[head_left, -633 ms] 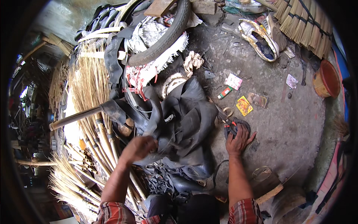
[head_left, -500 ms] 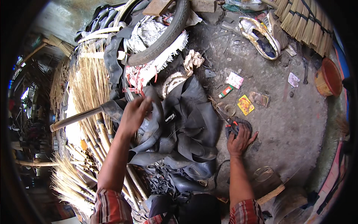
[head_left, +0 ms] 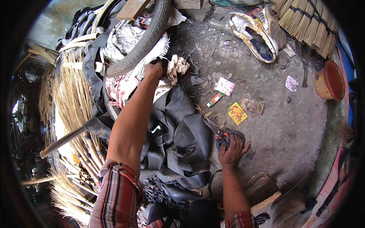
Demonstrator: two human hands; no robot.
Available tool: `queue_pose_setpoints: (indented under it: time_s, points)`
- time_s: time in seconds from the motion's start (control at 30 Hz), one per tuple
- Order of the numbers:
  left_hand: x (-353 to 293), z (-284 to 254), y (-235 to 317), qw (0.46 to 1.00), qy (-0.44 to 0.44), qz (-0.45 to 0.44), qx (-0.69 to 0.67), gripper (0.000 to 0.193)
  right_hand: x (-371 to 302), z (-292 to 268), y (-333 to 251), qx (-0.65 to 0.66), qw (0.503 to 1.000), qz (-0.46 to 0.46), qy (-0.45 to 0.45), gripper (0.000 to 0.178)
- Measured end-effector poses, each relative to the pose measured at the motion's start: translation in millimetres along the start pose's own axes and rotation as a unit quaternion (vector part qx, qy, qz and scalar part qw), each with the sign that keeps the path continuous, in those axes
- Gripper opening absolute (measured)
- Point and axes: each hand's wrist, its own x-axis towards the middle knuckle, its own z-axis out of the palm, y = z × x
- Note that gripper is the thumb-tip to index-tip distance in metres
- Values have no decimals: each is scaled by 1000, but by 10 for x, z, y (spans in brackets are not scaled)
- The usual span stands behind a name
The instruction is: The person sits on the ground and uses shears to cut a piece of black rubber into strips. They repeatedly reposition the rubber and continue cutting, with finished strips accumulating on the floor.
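My left hand (head_left: 153, 70) reaches far forward with its fingers curled closed. It is at the frayed edge of a white woven sack (head_left: 161, 45), beside a crumpled beige piece (head_left: 177, 68). Whatever its fingers hold is hidden. My right hand (head_left: 231, 154) lies on the floor over a dark bundle (head_left: 237, 135), thumb stretched out to the right. Under and beside its fingertips are cutters (head_left: 218, 132) with orange-and-black handles, which the fingers do not visibly wrap. Between my arms, black rubber sheeting (head_left: 190, 133) lies in a folded heap.
A tyre (head_left: 152, 41) rests on the sack. Broom bundles (head_left: 70, 87) and a pole (head_left: 62, 142) are on the left. Forward right lie a yellow packet (head_left: 237, 113), a green-and-red lighter (head_left: 215, 99), a worn shoe (head_left: 262, 41) and an orange-brown tub (head_left: 330, 80).
My left hand has moved forward from above the rubber heap to the sack's edge, arm stretched out. The view has shifted slightly right. My right hand stays by the cutters.
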Motion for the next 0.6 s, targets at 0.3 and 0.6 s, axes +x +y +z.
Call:
queue_pose_setpoints:
  time_s: [0.3, 0.6]
  points:
    - [-1431, -666, -74, 954, -261, 132, -70, 19, -24, 32, -2, 1, 1000, 7, 5, 48]
    - [-3278, -1904, -1040, 878, -169, 48, -445, 10, -49, 33, 20, -23, 1000, -7, 3, 53]
